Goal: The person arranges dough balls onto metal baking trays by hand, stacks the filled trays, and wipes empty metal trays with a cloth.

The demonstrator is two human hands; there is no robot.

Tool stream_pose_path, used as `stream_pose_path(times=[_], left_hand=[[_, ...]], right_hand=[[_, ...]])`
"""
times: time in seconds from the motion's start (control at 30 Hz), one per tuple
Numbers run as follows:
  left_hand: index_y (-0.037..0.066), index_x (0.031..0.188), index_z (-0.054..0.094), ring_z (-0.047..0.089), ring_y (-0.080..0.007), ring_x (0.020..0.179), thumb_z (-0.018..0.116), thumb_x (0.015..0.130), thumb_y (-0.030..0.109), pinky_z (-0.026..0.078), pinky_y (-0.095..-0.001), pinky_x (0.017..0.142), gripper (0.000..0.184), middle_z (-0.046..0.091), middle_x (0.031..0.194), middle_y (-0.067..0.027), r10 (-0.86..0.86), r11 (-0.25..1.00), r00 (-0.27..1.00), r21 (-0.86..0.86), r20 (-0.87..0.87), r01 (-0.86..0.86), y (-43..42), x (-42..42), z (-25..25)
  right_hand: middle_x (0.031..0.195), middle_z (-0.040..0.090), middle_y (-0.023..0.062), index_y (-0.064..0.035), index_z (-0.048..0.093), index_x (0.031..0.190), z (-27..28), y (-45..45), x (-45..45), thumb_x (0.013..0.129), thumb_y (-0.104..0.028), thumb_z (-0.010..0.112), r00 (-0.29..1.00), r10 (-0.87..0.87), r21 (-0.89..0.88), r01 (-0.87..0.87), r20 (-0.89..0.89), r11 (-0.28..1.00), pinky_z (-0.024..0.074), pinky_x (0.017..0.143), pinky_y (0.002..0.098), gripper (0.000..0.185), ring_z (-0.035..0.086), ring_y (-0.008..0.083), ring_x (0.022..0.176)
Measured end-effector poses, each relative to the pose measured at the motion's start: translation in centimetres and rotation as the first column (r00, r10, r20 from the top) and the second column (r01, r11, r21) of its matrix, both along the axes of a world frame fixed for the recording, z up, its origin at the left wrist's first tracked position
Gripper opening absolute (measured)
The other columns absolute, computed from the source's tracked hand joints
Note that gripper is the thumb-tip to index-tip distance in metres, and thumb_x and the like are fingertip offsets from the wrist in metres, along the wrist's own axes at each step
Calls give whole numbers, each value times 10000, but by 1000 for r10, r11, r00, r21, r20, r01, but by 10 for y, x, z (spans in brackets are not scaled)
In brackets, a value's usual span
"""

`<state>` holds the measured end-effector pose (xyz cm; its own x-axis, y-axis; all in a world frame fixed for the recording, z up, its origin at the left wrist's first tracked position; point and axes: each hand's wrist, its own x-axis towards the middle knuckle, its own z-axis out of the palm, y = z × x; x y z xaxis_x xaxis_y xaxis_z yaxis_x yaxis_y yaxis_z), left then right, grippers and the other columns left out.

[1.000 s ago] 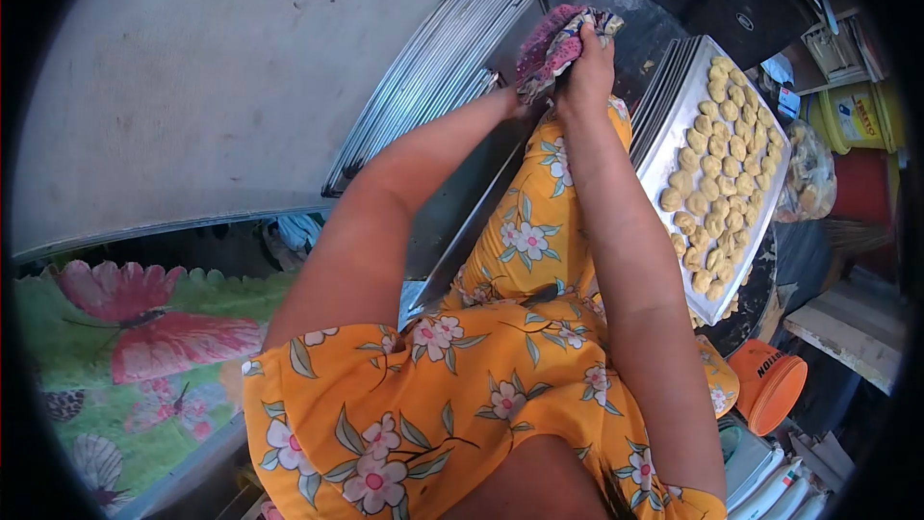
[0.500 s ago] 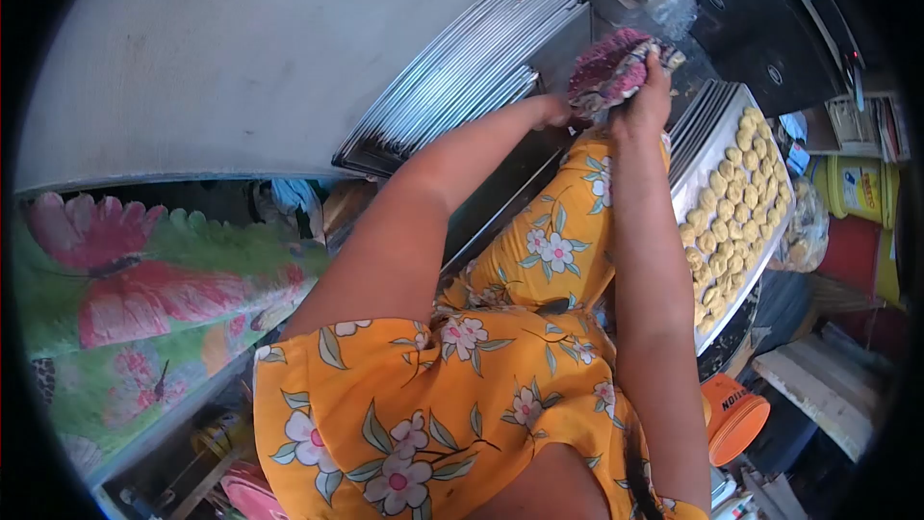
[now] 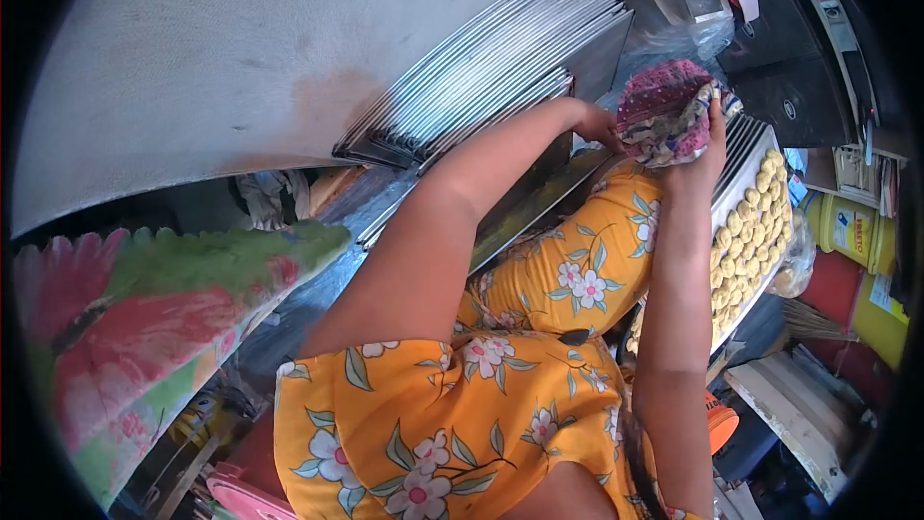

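My right hand (image 3: 698, 164) is closed around a crumpled pink and patterned cloth (image 3: 664, 120), its thumb on top. My left hand (image 3: 599, 127) meets the cloth's left edge with curled fingers, and its fingertips are partly hidden. Below the cloth, a dark metal tray (image 3: 534, 207) lies tilted beside my leg in flowered yellow-orange clothing. Just left of my left hand, many thin metal trays (image 3: 510, 48) stand packed on edge against a pale wall.
Rows of pale yellow dough pieces (image 3: 746, 241) cover a tray on top of a stack at the right. Beyond are a yellow bucket (image 3: 852, 231) and a dark cabinet (image 3: 784, 67). A butterfly-print cloth (image 3: 164, 327) hangs at left; an orange container (image 3: 722, 424) is low right.
The view has shifted, so most things sit further right. The cloth looks more spread open, and my left hand has come up against its edge. My right hand keeps its hold.
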<state>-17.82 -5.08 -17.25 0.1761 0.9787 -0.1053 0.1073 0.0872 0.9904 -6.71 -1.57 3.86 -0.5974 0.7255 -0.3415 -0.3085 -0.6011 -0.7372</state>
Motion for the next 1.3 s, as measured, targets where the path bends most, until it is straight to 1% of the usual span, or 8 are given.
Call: stream_pose_path(times=[0.2, 0.4, 0.47, 0.53, 0.6, 0.67, 0.97, 1.3], left_hand=[[79, 1305, 533, 500, -150, 1108, 601, 941, 310, 393, -346, 967, 437, 606, 1219, -25, -162, 932, 985, 338, 53, 135, 29, 8, -43], [78, 1281, 552, 526, -167, 1117, 606, 933, 306, 416, -365, 954, 420, 616, 1233, -56, -93, 995, 995, 42, -33, 94, -12, 0, 21], [90, 1258, 574, 564, -215, 1064, 615, 908, 262, 436, -381, 920, 392, 637, 1160, -94, 20, 999, 970, -41, -243, -31, -31, 0, 59], [89, 1232, 594, 582, -262, 1019, 630, 873, 225, 445, -399, 893, 386, 641, 1091, -124, 213, 971, 840, 12, -499, -239, -50, 17, 70], [73, 1204, 611, 578, -307, 980, 648, 828, 194, 442, -419, 872, 397, 626, 1028, -148, 468, 862, 528, 236, -709, -449, -74, 46, 64], [39, 1183, 602, 523, -322, 1023, 667, 785, 198, 408, -437, 892, 434, 576, 1021, -138, 658, 716, 361, 400, -660, -573, -104, 74, 70], [3, 1367, 428, 343, -341, 1288, 700, 798, 277, 312, -483, 996, 687, 370, 1397, -176, 508, 701, 300, 185, -808, -688, -233, 114, 110], [-3, 1336, 453, 396, -318, 1243, 714, 783, 280, 315, -457, 998, 674, 458, 1316, -136, 438, 540, 207, 72, -875, -838, -318, 134, 100]], right_hand=[[1184, 636, 102, -47, 579, 1210, -14, 19, 8, 976, -329, 500, 992, 125, -47, -126, -17, 991, 444, 990, 440, 375, 589, 286, 1098], [1251, 601, 118, -40, 558, 1249, -7, 11, 7, 984, -331, 467, 998, 56, -19, -55, 23, 998, 409, 1025, 437, 404, 554, 286, 1157], [1254, 598, 122, -39, 552, 1256, -2, 4, 5, 983, -331, 468, 999, 36, -17, -36, 30, 999, 409, 1025, 436, 408, 553, 288, 1158], [1209, 623, 117, -41, 561, 1235, -1, 3, 6, 973, -338, 501, 998, 65, -12, -65, 18, 998, 442, 989, 439, 400, 583, 289, 1108], [1188, 627, 112, -46, 563, 1220, -3, 4, 7, 968, -328, 513, 994, 101, -6, -101, -43, 995, 447, 980, 431, 382, 590, 284, 1086], [1177, 629, 107, -49, 569, 1207, -11, 9, 8, 965, -323, 520, 995, 86, -5, -86, -57, 996, 449, 975, 428, 369, 592, 279, 1076], [1158, 625, 103, -45, 562, 1197, -10, 6, 6, 953, -300, 545, 996, 70, -2, -70, -56, 998, 458, 961, 427, 353, 597, 270, 1059], [1174, 626, 115, -37, 578, 1197, -18, 12, 0, 949, -283, 562, 1000, 13, 52, -13, 2, 999, 468, 955, 448, 349, 597, 295, 1065]])
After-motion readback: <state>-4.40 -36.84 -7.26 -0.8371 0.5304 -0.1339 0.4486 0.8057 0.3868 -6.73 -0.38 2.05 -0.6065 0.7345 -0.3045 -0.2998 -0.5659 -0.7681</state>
